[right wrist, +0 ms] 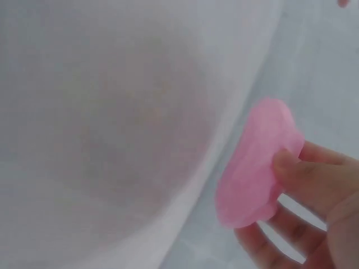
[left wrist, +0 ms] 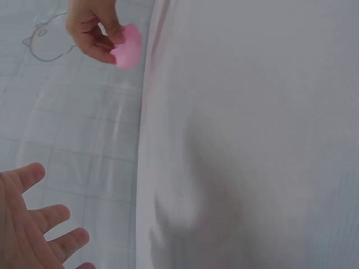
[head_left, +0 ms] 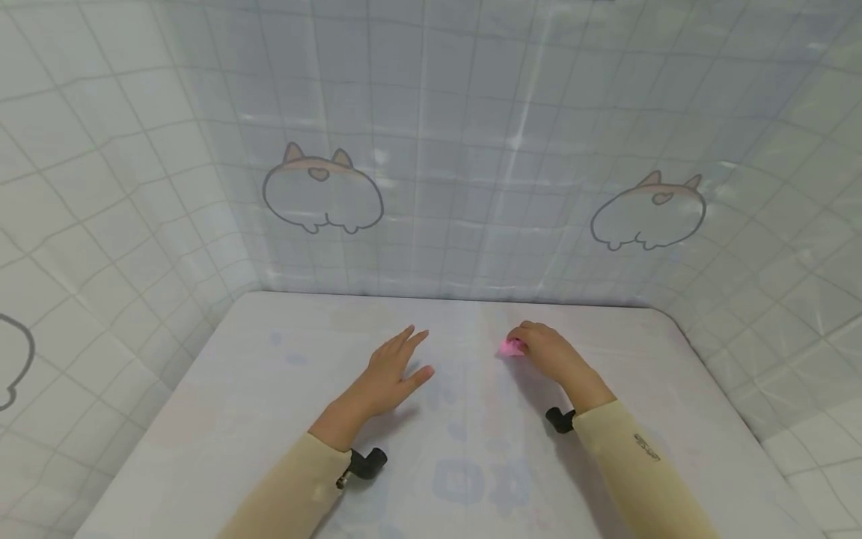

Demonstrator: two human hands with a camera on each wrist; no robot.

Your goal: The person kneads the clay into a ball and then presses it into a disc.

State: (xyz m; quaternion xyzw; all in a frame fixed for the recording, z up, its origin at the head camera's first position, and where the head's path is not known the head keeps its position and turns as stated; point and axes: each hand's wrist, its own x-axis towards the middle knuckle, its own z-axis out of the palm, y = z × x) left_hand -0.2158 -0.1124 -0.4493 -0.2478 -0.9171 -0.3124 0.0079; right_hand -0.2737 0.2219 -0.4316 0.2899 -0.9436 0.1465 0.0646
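a pink lump is in the right hand, pinched with the thumb pressed on one face and the fingers behind it. it is longer than it is wide, with rounded ends, a smooth, slightly uneven surface and a lumpy edge near the fingers; it looks soft, and its colour is an even, bright pink. it sits over the far part of the table, right of the middle; whether its lower edge touches the cloth i cannot tell. the left hand is spread wide over the table, fingers apart and thumb out to the side, well apart from the lump.

the table has a pale cover with faint bluish and pinkish prints, rounded far corners and soft shadows under both arms. behind it hangs a glossy, creased grey-white sheet with a grid of thin lines, and similar gridded sheets stand on both sides. two round cartoon animals with peach ears are printed on the back one. both sleeves are pale beige, with a black piece at each wrist.
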